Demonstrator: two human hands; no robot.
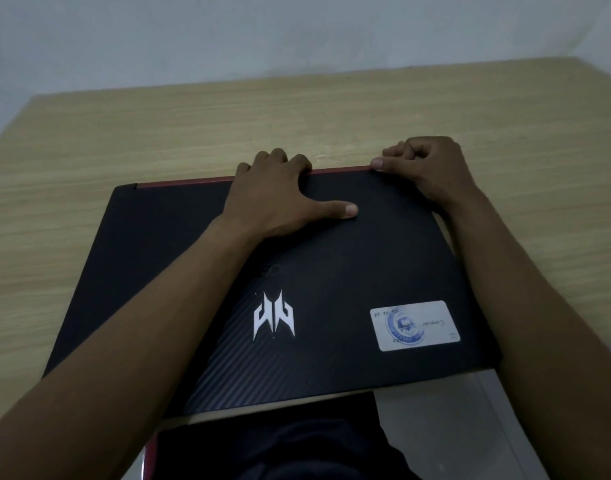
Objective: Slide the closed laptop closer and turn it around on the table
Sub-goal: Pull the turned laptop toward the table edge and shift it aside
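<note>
A closed black laptop (349, 265) lies on the wooden table (228, 126), near the table's front edge. Its lid bears a white logo and a white sticker, and a red strip runs along its far edge. My left hand (280, 195) rests flat on the lid, fingers hooked over the far edge, thumb spread on top. My right hand (425, 168) grips the far right corner, thumb on the lid and fingers curled behind the edge.
A pale wall (297, 29) stands just behind the table's far edge. Bare tabletop surrounds the laptop on the left, far and right sides. Below the near edge I see dark clothing (297, 448) and a grey floor (470, 427).
</note>
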